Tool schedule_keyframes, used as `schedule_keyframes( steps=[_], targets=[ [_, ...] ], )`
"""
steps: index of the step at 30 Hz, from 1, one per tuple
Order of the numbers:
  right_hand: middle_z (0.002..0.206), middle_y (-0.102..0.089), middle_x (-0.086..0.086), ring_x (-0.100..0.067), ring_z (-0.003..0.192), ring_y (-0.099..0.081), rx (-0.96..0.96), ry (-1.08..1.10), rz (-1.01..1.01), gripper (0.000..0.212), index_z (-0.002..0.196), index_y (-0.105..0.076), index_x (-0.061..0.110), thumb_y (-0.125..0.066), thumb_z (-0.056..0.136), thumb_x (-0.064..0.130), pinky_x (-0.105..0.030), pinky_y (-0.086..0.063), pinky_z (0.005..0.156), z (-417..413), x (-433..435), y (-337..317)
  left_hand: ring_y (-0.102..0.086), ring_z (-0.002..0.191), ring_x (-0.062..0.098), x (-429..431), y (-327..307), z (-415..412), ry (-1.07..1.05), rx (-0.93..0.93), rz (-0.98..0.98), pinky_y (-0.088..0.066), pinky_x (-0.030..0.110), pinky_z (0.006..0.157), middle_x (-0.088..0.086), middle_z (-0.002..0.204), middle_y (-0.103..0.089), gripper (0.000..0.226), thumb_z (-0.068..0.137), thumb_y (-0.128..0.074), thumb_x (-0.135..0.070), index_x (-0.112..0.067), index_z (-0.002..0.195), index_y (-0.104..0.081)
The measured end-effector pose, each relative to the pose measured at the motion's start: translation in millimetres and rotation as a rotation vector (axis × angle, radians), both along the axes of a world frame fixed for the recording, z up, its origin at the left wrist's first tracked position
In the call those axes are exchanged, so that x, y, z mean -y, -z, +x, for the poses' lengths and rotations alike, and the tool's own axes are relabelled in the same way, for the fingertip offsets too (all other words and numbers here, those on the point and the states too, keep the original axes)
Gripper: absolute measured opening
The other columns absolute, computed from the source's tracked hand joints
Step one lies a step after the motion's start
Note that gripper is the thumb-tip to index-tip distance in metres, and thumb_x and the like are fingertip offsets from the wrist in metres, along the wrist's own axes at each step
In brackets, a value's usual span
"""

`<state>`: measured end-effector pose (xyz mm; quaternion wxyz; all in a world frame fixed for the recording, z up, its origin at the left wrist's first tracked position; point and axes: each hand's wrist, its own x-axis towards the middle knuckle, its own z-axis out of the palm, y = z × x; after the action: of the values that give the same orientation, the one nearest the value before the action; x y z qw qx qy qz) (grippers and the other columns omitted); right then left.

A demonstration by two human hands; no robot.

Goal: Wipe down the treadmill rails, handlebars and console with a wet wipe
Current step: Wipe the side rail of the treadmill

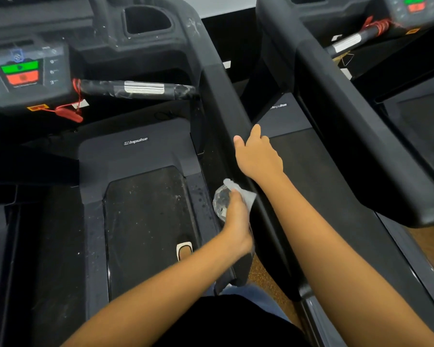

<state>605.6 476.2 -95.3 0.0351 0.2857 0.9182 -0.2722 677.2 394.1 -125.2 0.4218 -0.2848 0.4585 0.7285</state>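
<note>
Console (pixel 23 73), far left: blurred, cut by left edge, labels illegible. Second console (pixel 414 8), far right: blurred, cut off. Left hand (pixel 236 221) fingers hidden behind wipe (pixel 223 199). Right hand (pixel 257 156) fingertips hidden over rail (pixel 226 96).
</note>
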Motion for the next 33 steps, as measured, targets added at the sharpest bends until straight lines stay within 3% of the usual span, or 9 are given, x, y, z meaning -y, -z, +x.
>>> schedule_keyframes(
  steps=[3, 9, 11, 14, 17, 20, 26, 31, 33],
  targets=[
    [0.134, -0.047, -0.016, -0.035, 0.111, -0.052, -0.036, 0.010, -0.033, 0.052, 0.142, -0.026, 0.009, -0.028, 0.102, 0.041, -0.039, -0.037, 0.077, -18.5, -2.5, -0.3, -0.067, 0.083, 0.026, -5.9, -3.9, -63.3, -0.021, -0.082, -0.023, -0.054, 0.036, 0.070, 0.012, 0.091, -0.070, 0.070, 0.091, -0.030, -0.069, -0.011, 0.097, -0.068],
    [0.126, -0.053, -0.014, -0.032, 0.105, -0.052, -0.044, 0.049, -0.148, 0.043, 0.137, -0.033, 0.010, -0.024, 0.104, 0.035, -0.038, -0.036, 0.077, -45.2, -10.2, -5.7, -0.066, 0.062, 0.017, -16.3, -22.7, -190.1, 0.010, -0.327, -0.158, -0.053, 0.023, 0.055, 0.006, 0.075, -0.068, 0.055, 0.103, -0.027, -0.047, -0.011, 0.086, -0.065],
    [0.126, -0.054, -0.015, -0.031, 0.104, -0.051, -0.053, 0.069, -0.204, 0.041, 0.135, -0.037, 0.010, -0.024, 0.104, 0.034, -0.039, -0.038, 0.079, -52.0, -13.9, -7.5, -0.069, 0.081, 0.021, -21.3, -16.1, -210.7, -0.011, -0.374, -0.158, -0.057, 0.029, 0.072, 0.010, 0.093, -0.072, 0.061, 0.100, -0.025, -0.055, -0.009, 0.107, -0.066],
    [0.131, -0.052, -0.015, -0.031, 0.112, -0.050, -0.070, 0.085, -0.262, 0.043, 0.138, -0.036, 0.010, -0.025, 0.104, 0.034, -0.040, -0.037, 0.084, -62.4, -16.7, -10.6, -0.058, 0.116, 0.026, -27.6, 12.6, -214.6, 0.023, -0.338, -0.219, -0.046, 0.044, 0.101, 0.007, 0.133, -0.058, 0.076, 0.086, -0.026, -0.071, -0.022, 0.140, -0.045],
    [0.135, -0.049, -0.013, -0.030, 0.118, -0.048, -0.076, 0.078, -0.270, 0.047, 0.144, -0.031, 0.011, -0.025, 0.104, 0.035, -0.039, -0.037, 0.086, -74.6, -15.9, -12.5, -0.061, 0.113, 0.024, -19.8, 26.6, -161.3, 0.048, -0.263, -0.153, -0.048, 0.044, 0.100, 0.006, 0.128, -0.061, 0.074, 0.083, -0.030, -0.074, -0.026, 0.137, -0.049],
    [0.132, -0.051, -0.012, -0.028, 0.114, -0.051, -0.066, 0.070, -0.225, 0.046, 0.143, -0.030, 0.011, -0.025, 0.104, 0.035, -0.039, -0.038, 0.083, -86.9, -14.0, -11.7, -0.060, 0.114, 0.028, -21.0, 45.4, -142.3, 0.068, -0.196, -0.145, -0.049, 0.048, 0.096, 0.008, 0.133, -0.057, 0.093, 0.062, -0.035, -0.083, -0.033, 0.140, -0.043],
    [0.134, -0.048, -0.014, -0.030, 0.114, -0.050, -0.066, 0.074, -0.193, 0.046, 0.143, -0.028, 0.009, -0.025, 0.104, 0.034, -0.038, -0.036, 0.081, -104.1, -14.3, -10.5, -0.064, 0.090, 0.024, -26.9, 6.3, -221.6, 0.000, -0.199, -0.091, -0.052, 0.033, 0.070, 0.010, 0.106, -0.067, 0.055, 0.100, -0.030, -0.053, -0.012, 0.121, -0.060],
    [0.139, -0.046, -0.013, -0.032, 0.118, -0.050, -0.044, 0.086, -0.106, 0.050, 0.147, -0.023, 0.011, -0.024, 0.104, 0.036, -0.040, -0.035, 0.081, -112.7, -9.8, -8.3, -0.059, 0.112, 0.027, -32.6, -4.5, -287.3, 0.006, -0.328, -0.180, -0.045, 0.042, 0.102, 0.010, 0.125, -0.061, 0.061, 0.094, -0.028, -0.057, -0.013, 0.128, -0.054],
    [0.144, -0.043, -0.011, -0.031, 0.123, -0.048, -0.038, 0.100, -0.105, 0.052, 0.149, -0.020, 0.013, -0.024, 0.103, 0.038, -0.042, -0.037, 0.086, -113.4, -8.8, -7.3, -0.053, 0.122, 0.026, -39.0, 30.9, -293.8, 0.008, -0.320, -0.204, -0.040, 0.046, 0.106, 0.005, 0.139, -0.052, 0.090, 0.072, -0.028, -0.077, -0.021, 0.140, -0.042]
  ],
)
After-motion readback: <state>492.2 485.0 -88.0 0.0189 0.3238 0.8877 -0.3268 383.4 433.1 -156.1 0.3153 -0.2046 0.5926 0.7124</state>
